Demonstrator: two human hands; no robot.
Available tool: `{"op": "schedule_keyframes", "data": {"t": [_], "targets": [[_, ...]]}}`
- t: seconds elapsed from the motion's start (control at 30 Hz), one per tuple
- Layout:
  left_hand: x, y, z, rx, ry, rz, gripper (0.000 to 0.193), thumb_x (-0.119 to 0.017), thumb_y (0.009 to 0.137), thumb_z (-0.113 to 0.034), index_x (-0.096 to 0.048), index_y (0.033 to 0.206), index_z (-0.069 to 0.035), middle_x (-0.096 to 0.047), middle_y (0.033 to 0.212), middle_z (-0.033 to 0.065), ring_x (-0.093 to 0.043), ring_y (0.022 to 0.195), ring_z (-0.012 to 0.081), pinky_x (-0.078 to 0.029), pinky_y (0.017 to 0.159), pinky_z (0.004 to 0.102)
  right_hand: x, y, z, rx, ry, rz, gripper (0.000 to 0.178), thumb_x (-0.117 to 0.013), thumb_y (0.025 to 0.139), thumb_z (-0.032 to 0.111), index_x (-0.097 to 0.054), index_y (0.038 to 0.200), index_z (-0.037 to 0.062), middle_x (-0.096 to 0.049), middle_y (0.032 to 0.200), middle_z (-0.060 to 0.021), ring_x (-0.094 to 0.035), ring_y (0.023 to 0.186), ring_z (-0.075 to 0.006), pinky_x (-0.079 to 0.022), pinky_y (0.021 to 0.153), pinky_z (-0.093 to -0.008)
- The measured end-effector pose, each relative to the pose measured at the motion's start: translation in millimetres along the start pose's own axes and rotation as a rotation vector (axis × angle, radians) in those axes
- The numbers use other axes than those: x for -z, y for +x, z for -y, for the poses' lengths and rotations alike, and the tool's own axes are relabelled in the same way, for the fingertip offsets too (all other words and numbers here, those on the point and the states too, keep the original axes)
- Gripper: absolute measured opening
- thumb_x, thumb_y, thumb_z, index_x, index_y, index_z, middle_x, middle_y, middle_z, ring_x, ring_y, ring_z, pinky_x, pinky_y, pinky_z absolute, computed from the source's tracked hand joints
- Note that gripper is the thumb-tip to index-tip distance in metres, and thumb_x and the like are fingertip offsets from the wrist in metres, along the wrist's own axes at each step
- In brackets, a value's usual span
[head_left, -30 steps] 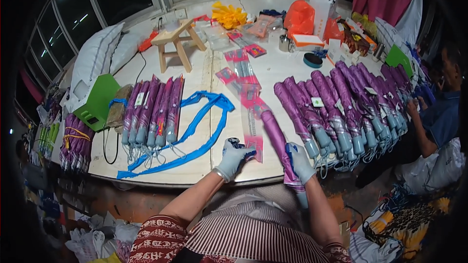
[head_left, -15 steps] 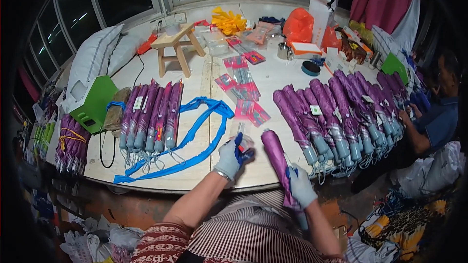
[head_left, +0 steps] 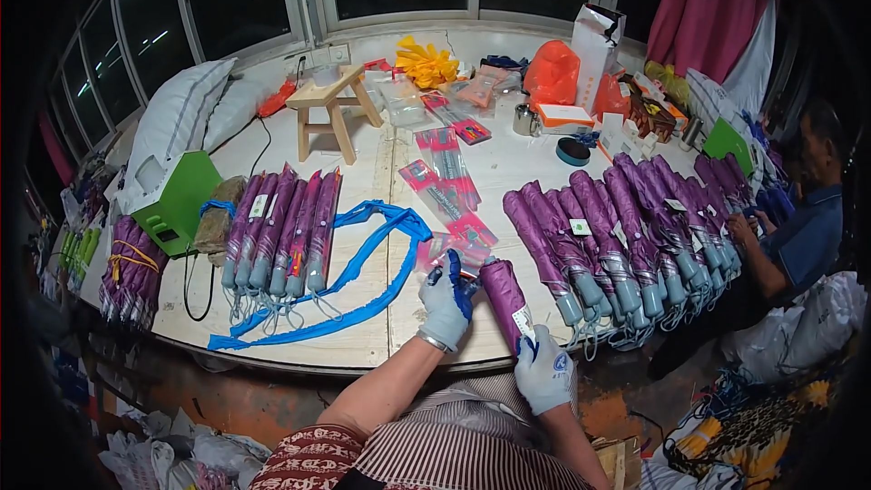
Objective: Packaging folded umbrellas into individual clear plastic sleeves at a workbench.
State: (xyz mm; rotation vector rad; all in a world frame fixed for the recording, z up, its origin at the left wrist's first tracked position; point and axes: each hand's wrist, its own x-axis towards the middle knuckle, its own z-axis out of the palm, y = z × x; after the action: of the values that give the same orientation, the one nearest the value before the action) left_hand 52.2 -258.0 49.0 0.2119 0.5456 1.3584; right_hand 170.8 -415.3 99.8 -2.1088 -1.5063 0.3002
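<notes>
Gripped in my right hand (head_left: 545,370), in a grey glove with blue, is a folded purple umbrella (head_left: 502,295) with a white tag. It slants over the table's front edge, top end pointing away from me. Just left of that end, my left hand (head_left: 445,304) is closed on a clear plastic sleeve (head_left: 446,249) with pink print; its fingers partly hide the sleeve. The umbrella's top is close beside the sleeve; whether it has entered the opening I cannot tell. More pink-printed sleeves (head_left: 445,191) lie beyond my hands.
Several purple umbrellas (head_left: 626,245) lie in a row at right; another group (head_left: 281,227), some in sleeves, lies at left. A blue strip (head_left: 399,286) loops across the table. Behind stand a wooden stool (head_left: 328,109) and a green box (head_left: 177,200). A person (head_left: 798,218) works at far right.
My left hand has moved right with the sleeve, toward the umbrella. The umbrella's top end has come nearer that hand, and my right hand has shifted slightly left. The view has tilted a little.
</notes>
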Motion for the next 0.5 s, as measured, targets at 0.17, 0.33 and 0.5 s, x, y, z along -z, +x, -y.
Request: {"op": "schedule_keyframes", "data": {"t": [0.17,0.33,0.5], "targets": [[-16,-11,-1,-0.19,0.187,-0.059,0.016,-0.059,0.09,-0.021,-0.059,0.086,-0.005,-0.056,0.068,0.0044,-0.052,0.057,0.0117,-0.051,0.057,0.0251,3,1,-2,-0.024,0.096,0.005,0.018,-0.047,0.085,0.017,-0.053,0.095,0.0034,-0.062,0.073,-0.0199,-0.058,0.063,-0.0411,-0.044,0.059,-0.0461],[-21,-15,-3,-0.208,0.424,-0.005,0.014,-0.06,0.089,-0.017,-0.059,0.085,-0.004,-0.058,0.071,0.0047,-0.052,0.058,0.0113,-0.052,0.059,0.0248,0,-1,-7,-0.014,0.178,0.019,0.017,-0.046,0.085,0.017,-0.053,0.094,0.004,-0.061,0.07,-0.0181,-0.057,0.059,-0.038,-0.044,0.057,-0.044],[-24,-15,-24,0.112,0.592,0.272,0.016,-0.058,0.09,-0.015,-0.058,0.097,-0.001,-0.061,0.087,0.0089,-0.058,0.074,0.0159,-0.052,0.07,0.0268,-14,10,-39,0.004,0.611,0.272,0.014,-0.046,0.087,0.015,-0.053,0.091,0.0035,-0.059,0.067,-0.0138,-0.055,0.055,-0.0307,-0.043,0.053,-0.0401]]}}
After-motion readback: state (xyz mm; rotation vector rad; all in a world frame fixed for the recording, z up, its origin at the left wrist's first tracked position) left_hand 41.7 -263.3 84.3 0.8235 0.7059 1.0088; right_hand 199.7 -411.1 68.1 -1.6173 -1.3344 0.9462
